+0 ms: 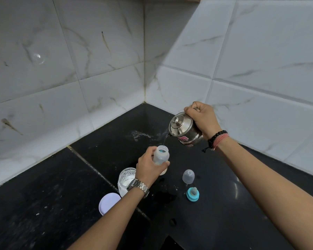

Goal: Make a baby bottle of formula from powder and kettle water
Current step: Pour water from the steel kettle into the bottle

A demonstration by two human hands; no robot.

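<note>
Pouring is in progress. Nearest, a white lid (108, 202) and an open powder jar (126, 178) sit beside the left wrist. The left hand (149, 168) wraps the baby bottle (162, 156), upright on the black counter (43, 195); holding it steady under the thin stream looks essential. A clear cap (188, 176) and teal teat ring (192, 193) lie apart, to the right. The right hand (202, 118) clamps the tilted steel kettle (183, 131); a slow tilt should limit splashing. Beyond, 1 spill marks the counter below marbled wall tiles (98, 51).
</note>
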